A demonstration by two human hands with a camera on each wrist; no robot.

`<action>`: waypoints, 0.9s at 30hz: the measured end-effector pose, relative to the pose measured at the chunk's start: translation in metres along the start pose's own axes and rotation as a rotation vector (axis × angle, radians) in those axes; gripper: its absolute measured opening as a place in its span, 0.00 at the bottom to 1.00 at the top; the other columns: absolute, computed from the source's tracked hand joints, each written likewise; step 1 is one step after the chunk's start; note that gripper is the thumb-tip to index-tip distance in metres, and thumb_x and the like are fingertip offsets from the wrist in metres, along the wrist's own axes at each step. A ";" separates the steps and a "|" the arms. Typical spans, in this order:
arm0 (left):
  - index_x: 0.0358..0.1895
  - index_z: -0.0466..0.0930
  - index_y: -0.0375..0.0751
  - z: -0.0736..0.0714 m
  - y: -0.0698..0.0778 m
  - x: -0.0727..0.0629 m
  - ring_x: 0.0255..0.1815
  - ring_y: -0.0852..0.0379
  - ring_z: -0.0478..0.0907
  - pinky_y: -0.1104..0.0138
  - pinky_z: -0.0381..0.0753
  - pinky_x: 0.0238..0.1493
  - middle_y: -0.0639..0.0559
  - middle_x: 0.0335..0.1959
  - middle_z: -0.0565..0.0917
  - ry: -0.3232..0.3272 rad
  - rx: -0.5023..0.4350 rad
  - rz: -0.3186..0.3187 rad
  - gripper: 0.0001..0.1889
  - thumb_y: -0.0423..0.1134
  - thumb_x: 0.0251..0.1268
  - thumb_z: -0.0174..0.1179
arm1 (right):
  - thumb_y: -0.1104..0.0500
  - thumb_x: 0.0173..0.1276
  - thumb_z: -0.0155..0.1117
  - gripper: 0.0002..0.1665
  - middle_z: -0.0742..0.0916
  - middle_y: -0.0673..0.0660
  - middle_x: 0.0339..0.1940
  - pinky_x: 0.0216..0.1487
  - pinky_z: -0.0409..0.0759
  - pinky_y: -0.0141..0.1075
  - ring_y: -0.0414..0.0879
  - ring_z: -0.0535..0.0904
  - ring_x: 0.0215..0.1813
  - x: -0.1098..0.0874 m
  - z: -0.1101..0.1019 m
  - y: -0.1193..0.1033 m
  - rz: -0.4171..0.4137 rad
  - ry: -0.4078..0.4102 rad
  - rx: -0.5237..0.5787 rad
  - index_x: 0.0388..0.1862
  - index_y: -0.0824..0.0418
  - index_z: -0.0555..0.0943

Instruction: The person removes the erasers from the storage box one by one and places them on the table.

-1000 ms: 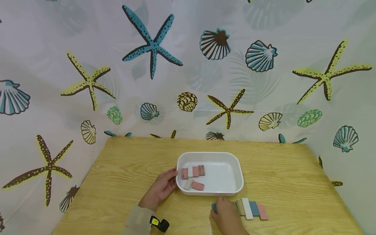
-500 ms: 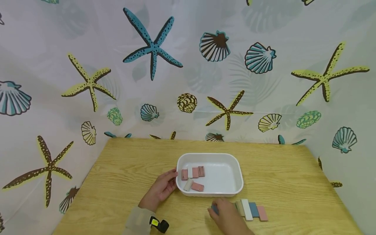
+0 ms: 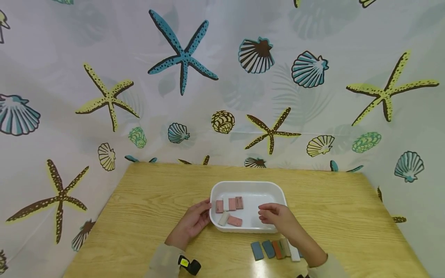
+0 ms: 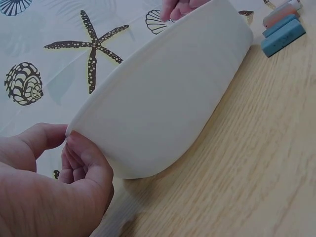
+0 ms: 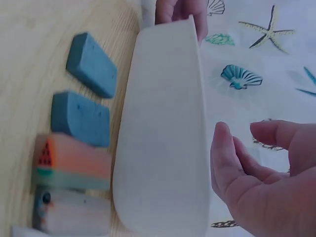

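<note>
A white plastic tub (image 3: 248, 229) stands on the table, holding several small pink and pale erasers (image 3: 235, 221) in its left part. My left hand (image 3: 191, 221) pinches the tub's left rim between thumb and fingers, as the left wrist view shows up close. Over the tub's right part is my right hand (image 3: 278, 218), thumb and fingers apart with nothing between them in the right wrist view. In front of the tub lies a row of erasers: two blue, one of them a blue eraser (image 3: 257, 251), then an orange watermelon-print eraser (image 5: 71, 160), a tan and a white eraser (image 3: 294, 253).
The wooden table (image 3: 156, 185) reaches back to a white curtain (image 3: 208, 88) printed with starfish and shells, which also hangs at both sides. My right forearm covers the right end of the eraser row.
My right hand has left the left end of the row and moved up and right over the tub. The two blue erasers now show uncovered. My left hand keeps its hold on the rim.
</note>
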State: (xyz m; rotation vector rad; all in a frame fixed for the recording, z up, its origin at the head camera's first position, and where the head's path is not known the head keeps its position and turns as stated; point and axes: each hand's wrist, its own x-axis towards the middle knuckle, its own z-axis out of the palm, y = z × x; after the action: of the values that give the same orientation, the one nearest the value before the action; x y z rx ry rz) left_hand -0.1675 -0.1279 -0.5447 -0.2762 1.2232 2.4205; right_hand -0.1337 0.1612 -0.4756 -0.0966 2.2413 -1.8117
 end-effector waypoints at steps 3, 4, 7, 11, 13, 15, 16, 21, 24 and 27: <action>0.66 0.58 0.29 0.000 0.000 0.000 0.47 0.57 0.73 0.68 0.75 0.47 0.39 0.56 0.71 0.002 0.000 -0.003 0.26 0.31 0.67 0.52 | 0.63 0.70 0.53 0.19 0.82 0.65 0.44 0.46 0.79 0.41 0.55 0.80 0.45 0.012 -0.005 0.001 0.062 0.019 0.020 0.53 0.77 0.72; 0.66 0.58 0.29 -0.001 0.000 0.000 0.47 0.57 0.73 0.68 0.75 0.47 0.39 0.56 0.71 0.000 0.000 -0.003 0.26 0.31 0.67 0.53 | 0.63 0.70 0.53 0.19 0.82 0.66 0.44 0.46 0.79 0.41 0.55 0.80 0.45 0.016 -0.006 0.001 0.071 0.027 0.015 0.53 0.78 0.72; 0.66 0.58 0.29 -0.002 0.001 0.001 0.47 0.57 0.73 0.68 0.75 0.47 0.39 0.56 0.71 -0.004 -0.003 -0.004 0.26 0.31 0.67 0.53 | 0.64 0.69 0.53 0.19 0.82 0.68 0.44 0.45 0.79 0.41 0.54 0.81 0.44 0.028 -0.004 0.002 0.098 0.060 -0.001 0.52 0.78 0.73; 0.65 0.58 0.28 -0.002 0.001 0.002 0.46 0.57 0.73 0.68 0.75 0.47 0.40 0.55 0.71 -0.010 -0.009 -0.002 0.26 0.31 0.67 0.53 | 0.65 0.68 0.54 0.18 0.82 0.70 0.43 0.44 0.80 0.40 0.51 0.81 0.41 0.044 0.002 0.005 0.136 0.087 0.004 0.50 0.79 0.73; 0.65 0.58 0.28 -0.001 0.001 0.002 0.45 0.58 0.73 0.68 0.75 0.47 0.40 0.54 0.72 -0.008 -0.010 -0.001 0.25 0.31 0.67 0.53 | 0.65 0.68 0.54 0.17 0.82 0.70 0.43 0.44 0.80 0.40 0.50 0.81 0.40 0.050 0.006 0.007 0.153 0.094 -0.002 0.49 0.79 0.74; 0.65 0.59 0.28 -0.001 0.001 0.002 0.45 0.58 0.73 0.68 0.76 0.47 0.40 0.54 0.72 -0.004 -0.009 0.002 0.25 0.30 0.67 0.53 | 0.65 0.67 0.55 0.17 0.82 0.70 0.42 0.43 0.80 0.40 0.49 0.82 0.39 0.057 0.010 0.009 0.164 0.106 -0.016 0.47 0.79 0.75; 0.65 0.59 0.28 -0.001 0.000 0.002 0.45 0.58 0.73 0.68 0.76 0.47 0.40 0.54 0.72 0.000 -0.008 0.001 0.25 0.30 0.67 0.53 | 0.65 0.67 0.56 0.16 0.82 0.70 0.41 0.43 0.80 0.40 0.49 0.82 0.39 0.059 0.013 0.009 0.167 0.111 -0.029 0.47 0.79 0.75; 0.64 0.59 0.29 -0.002 0.000 0.001 0.45 0.58 0.74 0.68 0.76 0.47 0.39 0.55 0.71 0.005 -0.007 0.003 0.25 0.31 0.66 0.53 | 0.66 0.65 0.57 0.15 0.83 0.69 0.38 0.42 0.80 0.41 0.50 0.82 0.37 0.070 0.024 0.013 0.165 0.132 -0.067 0.44 0.79 0.77; 0.65 0.59 0.28 -0.002 0.000 0.001 0.45 0.58 0.73 0.68 0.76 0.46 0.39 0.56 0.71 -0.005 -0.005 0.009 0.25 0.31 0.67 0.53 | 0.67 0.65 0.57 0.13 0.84 0.68 0.36 0.41 0.81 0.40 0.49 0.82 0.35 0.076 0.030 0.015 0.169 0.135 -0.082 0.42 0.79 0.77; 0.65 0.58 0.28 -0.002 0.000 0.000 0.45 0.58 0.73 0.68 0.76 0.46 0.39 0.55 0.71 -0.015 0.002 0.015 0.25 0.31 0.67 0.53 | 0.65 0.65 0.56 0.14 0.84 0.65 0.36 0.40 0.81 0.38 0.47 0.81 0.36 0.082 0.034 0.019 0.184 0.132 -0.106 0.42 0.78 0.77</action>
State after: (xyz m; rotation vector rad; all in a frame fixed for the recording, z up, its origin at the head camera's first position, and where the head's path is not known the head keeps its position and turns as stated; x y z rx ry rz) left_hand -0.1677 -0.1290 -0.5458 -0.2486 1.2249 2.4301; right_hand -0.2025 0.1154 -0.5131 0.2094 2.3481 -1.6478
